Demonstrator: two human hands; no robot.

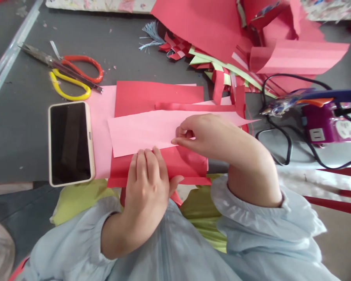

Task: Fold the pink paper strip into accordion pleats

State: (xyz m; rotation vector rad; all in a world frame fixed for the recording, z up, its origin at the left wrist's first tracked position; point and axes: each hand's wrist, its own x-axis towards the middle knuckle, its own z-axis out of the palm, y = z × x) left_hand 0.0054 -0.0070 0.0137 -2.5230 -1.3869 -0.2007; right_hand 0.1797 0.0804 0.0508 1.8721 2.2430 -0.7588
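Note:
My left hand (148,177) lies on the near edge of a red paper sheet (187,162), fingers together and pressing down, thumb out to the right. My right hand (206,134) is curled in a pinch on the lower edge of a light pink paper piece (143,130) that lies across the red sheet. More red paper (152,95) lies just behind, with a narrow red strip (193,106) on it.
A phone (70,142) lies face up at the left. Scissors with a red and a yellow handle (70,76) sit behind it. A heap of red paper (236,27) fills the back right. A glue gun (310,99) and purple power socket (330,127) with black cables stand right.

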